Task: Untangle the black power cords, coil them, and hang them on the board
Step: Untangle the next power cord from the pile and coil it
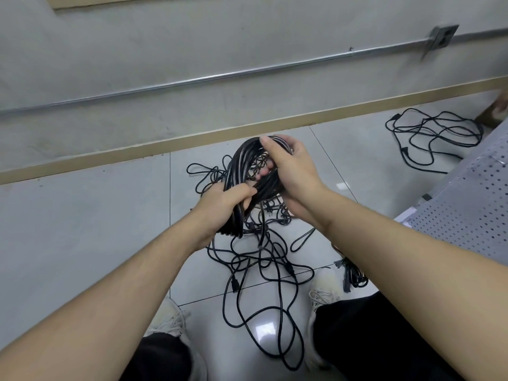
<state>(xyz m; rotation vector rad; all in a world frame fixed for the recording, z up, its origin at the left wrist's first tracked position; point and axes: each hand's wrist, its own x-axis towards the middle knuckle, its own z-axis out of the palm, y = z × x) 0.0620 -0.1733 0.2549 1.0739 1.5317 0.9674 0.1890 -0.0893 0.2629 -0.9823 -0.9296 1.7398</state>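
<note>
Both hands, left hand point(220, 204) and right hand point(288, 171), grip coiled cords point(242, 160).

A metal conduit point(192, 79) runs along the grey wall point(137, 45) above a tan baseboard point(110, 158), with pale sneakers point(323, 292) on floor tiles point(82, 215).

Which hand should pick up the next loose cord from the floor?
Probably the right hand. The left hand grips the coiled cord bundle firmly near its bottom, while the right only curls over the top, so it could let go and reach the tangled cords below.
</note>
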